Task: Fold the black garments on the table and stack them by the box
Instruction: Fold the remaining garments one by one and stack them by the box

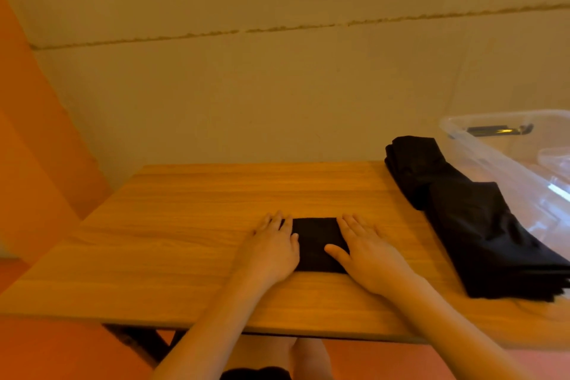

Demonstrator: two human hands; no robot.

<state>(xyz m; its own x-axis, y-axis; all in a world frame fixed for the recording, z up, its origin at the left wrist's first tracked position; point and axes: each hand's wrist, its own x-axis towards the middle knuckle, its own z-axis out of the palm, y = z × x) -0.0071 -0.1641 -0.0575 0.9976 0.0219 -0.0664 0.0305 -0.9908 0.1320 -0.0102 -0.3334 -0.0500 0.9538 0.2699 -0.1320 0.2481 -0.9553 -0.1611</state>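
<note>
Black folded garment (314,244) lies mid-bench, compact rectangle, my left hand (271,251) and right hand (367,253) flat on either end, fingers straight, slightly spread, gripping nothing. Judgement: final smoothing before transfer; press outward from centre, square edges, then slide palms under so folds hold. Stack of black garments (468,216) waits right, against clear plastic box (493,151). Wooden bench (185,225) beneath.
</note>
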